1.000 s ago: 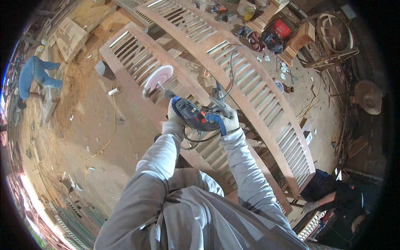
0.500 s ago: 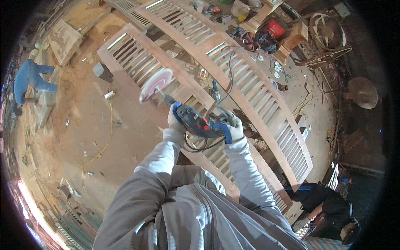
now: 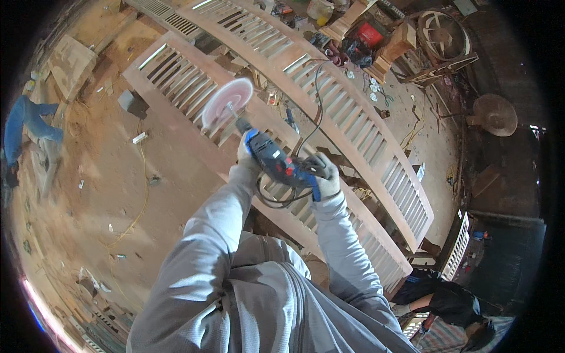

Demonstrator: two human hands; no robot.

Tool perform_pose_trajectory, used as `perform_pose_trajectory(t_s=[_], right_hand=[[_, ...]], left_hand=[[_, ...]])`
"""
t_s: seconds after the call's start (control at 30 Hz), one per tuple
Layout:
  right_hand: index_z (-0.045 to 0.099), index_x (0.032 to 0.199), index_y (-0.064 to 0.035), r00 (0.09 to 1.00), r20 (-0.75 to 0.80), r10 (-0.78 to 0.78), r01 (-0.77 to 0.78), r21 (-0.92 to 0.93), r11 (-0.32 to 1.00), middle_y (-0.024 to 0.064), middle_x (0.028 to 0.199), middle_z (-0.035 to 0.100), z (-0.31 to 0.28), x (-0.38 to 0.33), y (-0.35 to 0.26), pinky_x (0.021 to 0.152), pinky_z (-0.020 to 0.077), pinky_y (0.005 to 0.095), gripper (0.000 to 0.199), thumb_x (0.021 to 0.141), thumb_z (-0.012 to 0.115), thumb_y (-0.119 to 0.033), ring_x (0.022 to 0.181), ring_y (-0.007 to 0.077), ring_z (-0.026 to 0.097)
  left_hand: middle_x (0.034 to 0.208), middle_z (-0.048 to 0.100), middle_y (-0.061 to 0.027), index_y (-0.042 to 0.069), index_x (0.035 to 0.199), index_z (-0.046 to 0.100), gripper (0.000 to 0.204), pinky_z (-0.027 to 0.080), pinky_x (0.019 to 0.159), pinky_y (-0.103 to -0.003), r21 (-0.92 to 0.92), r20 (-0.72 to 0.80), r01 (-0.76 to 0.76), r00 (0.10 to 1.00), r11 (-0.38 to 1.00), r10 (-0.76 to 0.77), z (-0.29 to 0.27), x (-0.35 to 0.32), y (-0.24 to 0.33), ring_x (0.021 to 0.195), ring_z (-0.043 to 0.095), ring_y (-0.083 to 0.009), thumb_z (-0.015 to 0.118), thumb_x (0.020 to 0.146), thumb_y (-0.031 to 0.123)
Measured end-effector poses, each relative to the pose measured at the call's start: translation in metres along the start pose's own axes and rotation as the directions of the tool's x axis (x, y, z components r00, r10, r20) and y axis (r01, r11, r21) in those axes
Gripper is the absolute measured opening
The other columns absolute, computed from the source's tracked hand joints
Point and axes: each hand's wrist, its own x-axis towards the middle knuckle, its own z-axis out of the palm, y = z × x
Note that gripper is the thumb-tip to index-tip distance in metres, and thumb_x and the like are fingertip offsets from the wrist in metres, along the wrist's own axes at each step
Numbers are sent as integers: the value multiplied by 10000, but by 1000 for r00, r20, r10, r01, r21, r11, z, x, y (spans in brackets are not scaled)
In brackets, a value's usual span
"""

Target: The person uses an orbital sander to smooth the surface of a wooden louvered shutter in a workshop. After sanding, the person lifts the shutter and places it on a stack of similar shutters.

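A blue and black power drill (image 3: pixel 272 155) with a round, pinkish-white sanding disc (image 3: pixel 228 101) on its front end is held between my hands. My gloved left hand (image 3: pixel 246 155) wraps round its front, behind the chuck. At the rear, my gloved right hand (image 3: pixel 327 177) is closed on the handle, where a dark cable loops. The disc's edge looks blurred, and it lies over a long, slatted wooden panel (image 3: pixel 176 120). I cannot tell whether it touches the wood. Beyond lies a second curved, slatted panel (image 3: pixel 288 52).
A yellow cord (image 3: pixel 144 176) runs across the dusty floor beside a grey block (image 3: pixel 132 104). Far right are a red container (image 3: pixel 369 35) and a large round fan (image 3: pixel 442 36). One person in blue (image 3: pixel 26 126) bends at left; another in black (image 3: pixel 456 303) is at lower right.
The drill and disc have moved farther away and slightly right over the near panel. The whole view has shifted, so the surroundings sit farther left. Both hands keep their hold.
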Motion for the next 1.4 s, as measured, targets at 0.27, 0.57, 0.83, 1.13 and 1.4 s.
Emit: perform_pose_trajectory(t_s=[0.27,0.57,0.83,1.13,1.4], right_hand=[[569,1132,23,999,35,17,-16,-11,1000,98,1146,655,-20,2,-11,878,529,294,418,734,648,123,1016,155,634],[585,1106,9,973,204,-107,140,-155,978,78,1004,679,-25,9,0,814,524,283,290,826,620,76,934,168,651],[608,1059,14,986,166,-15,27,-68,997,86,999,680,-53,6,-24,782,537,294,328,750,700,72,898,171,660],[617,1078,17,994,105,-36,50,-134,990,66,931,685,-55,7,4,757,531,269,337,756,696,74,839,142,648],[650,1033,13,991,128,34,-10,-188,982,30,825,658,-55,20,-34,670,499,241,332,710,718,51,750,105,618]], left_hand=[[721,625,-61,148,756,592,273,527,679,-415,-87,-13,-22,1000,996,21,7,0,-20,676,619,-261,525,899,371],[700,610,-59,143,731,577,279,512,670,-404,-139,86,-211,971,967,224,-22,-8,-20,678,600,-254,524,891,366],[744,648,-70,163,747,607,286,534,693,-435,-141,-74,-192,980,971,183,-1,-15,-65,683,623,-278,519,904,385],[737,642,-46,182,743,594,299,519,679,-417,-101,-94,-186,980,977,176,-33,-1,-59,677,608,-252,502,932,395],[745,648,-64,157,789,609,252,532,708,-431,-118,-148,-287,952,951,269,-5,-8,-69,706,625,-263,521,924,350]])
